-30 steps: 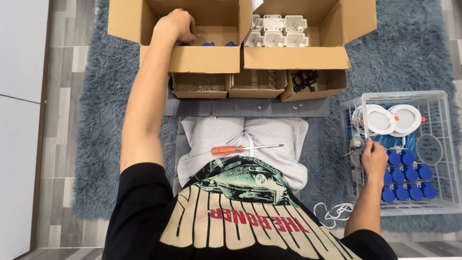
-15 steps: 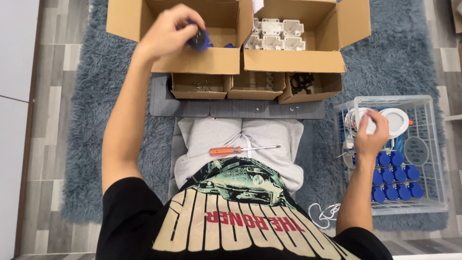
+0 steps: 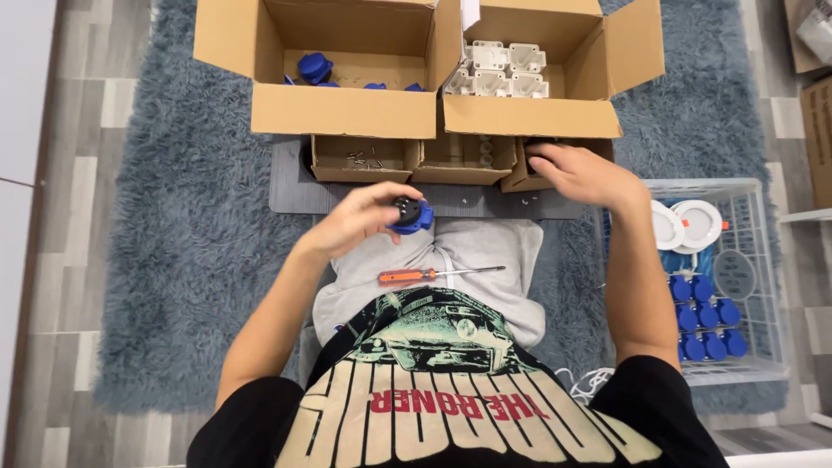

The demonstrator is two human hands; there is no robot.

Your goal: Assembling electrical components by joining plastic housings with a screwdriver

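My left hand (image 3: 368, 217) holds a small blue round part (image 3: 411, 214) with a dark face, above my lap. My right hand (image 3: 582, 174) reaches into the rightmost of three small cardboard trays (image 3: 530, 176), fingers curled over its edge; what it touches is hidden. An orange-handled screwdriver (image 3: 433, 275) lies across my grey trousers. Behind the trays stands a big cardboard box (image 3: 342, 108) with more blue parts (image 3: 314, 66), and beside it a second box (image 3: 530, 114) with white square housings (image 3: 498, 69).
A white wire basket (image 3: 763, 286) at my right holds blue parts (image 3: 704, 316) and white round discs (image 3: 685, 224). A grey board (image 3: 290, 186) lies under the small trays, one holding screws (image 3: 362, 159). Everything sits on a shaggy blue-grey rug (image 3: 191, 260).
My left hand came back from the big box to my lap with a blue part. My right hand left the wire basket and moved to the rightmost small tray.
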